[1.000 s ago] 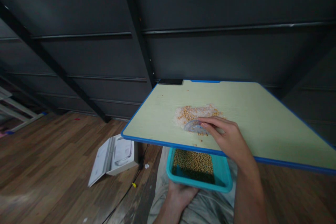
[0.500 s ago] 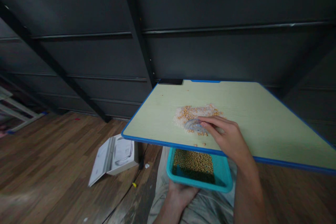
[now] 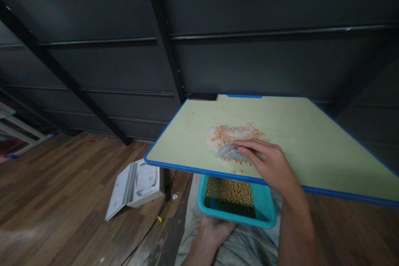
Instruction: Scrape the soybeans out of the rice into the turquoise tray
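My right hand (image 3: 264,156) pinches a clear, half-round protractor (image 3: 227,151) by its upper edge. The protractor stands at the near side of a pile of white grains (image 3: 240,133), which look like rice, mixed with yellow soybeans (image 3: 222,133). A few loose soybeans lie between the protractor and the near edge of the table (image 3: 314,141). Below that edge, my left hand (image 3: 215,228) supports a teal plastic tray (image 3: 263,199) from underneath, its fingers mostly hidden. Many soybeans (image 3: 233,193) fill the left and middle of the tray.
A black flat object, perhaps a phone (image 3: 202,97), lies at the table's far left corner. On the wooden floor (image 3: 77,183) are an open white box (image 3: 143,181) and a black cable (image 3: 149,230). A dark panelled wall (image 3: 249,62) rises behind the table.
My right hand and the protractor have shifted slightly toward the near edge. A few soybeans in front of it have moved and spread a little. The tray and my left hand stay put.
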`<move>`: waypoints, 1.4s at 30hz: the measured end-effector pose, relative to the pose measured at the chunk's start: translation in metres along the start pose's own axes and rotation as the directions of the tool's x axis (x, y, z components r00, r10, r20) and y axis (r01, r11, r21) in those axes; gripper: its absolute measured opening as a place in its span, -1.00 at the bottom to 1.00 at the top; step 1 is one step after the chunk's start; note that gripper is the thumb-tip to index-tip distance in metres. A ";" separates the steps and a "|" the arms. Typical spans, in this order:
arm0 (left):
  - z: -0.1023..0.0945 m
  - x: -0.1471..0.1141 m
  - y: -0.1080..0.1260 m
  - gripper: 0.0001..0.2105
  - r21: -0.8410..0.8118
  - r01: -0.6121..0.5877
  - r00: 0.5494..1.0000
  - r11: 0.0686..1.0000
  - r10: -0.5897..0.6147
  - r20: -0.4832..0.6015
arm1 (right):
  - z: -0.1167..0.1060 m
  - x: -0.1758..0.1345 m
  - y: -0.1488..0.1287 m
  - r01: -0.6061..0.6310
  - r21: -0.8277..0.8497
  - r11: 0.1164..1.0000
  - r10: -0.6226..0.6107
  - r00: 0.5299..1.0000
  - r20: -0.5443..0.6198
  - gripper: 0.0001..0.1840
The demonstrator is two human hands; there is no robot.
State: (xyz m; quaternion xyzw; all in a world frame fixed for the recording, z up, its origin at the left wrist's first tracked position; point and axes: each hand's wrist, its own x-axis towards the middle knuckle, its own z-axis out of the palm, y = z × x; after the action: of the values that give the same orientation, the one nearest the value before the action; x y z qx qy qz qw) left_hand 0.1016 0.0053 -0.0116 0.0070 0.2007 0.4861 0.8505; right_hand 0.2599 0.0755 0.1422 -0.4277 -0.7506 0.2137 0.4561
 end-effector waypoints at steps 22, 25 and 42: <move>0.006 -0.002 0.001 -0.66 -0.085 0.015 1.000 0.996 -0.014 0.004 | 0.001 -0.003 -0.001 -0.006 0.038 0.999 0.004 0.998 0.070 -0.79; 0.009 -0.002 0.002 -0.68 -0.128 0.029 0.999 0.991 -0.026 0.029 | 0.001 -0.003 -0.002 0.000 0.039 0.999 -0.003 0.997 0.076 -0.77; 0.016 0.000 0.003 -0.66 -0.022 0.006 0.999 1.000 -0.004 0.048 | 0.000 -0.003 -0.004 -0.022 0.072 0.997 0.012 0.991 0.135 -0.80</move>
State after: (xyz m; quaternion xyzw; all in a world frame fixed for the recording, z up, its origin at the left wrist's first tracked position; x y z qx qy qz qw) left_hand 0.1049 0.0094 0.0038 0.0088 0.1747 0.4858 0.8564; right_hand 0.2586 0.0711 0.1432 -0.4018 -0.7676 0.2734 0.4179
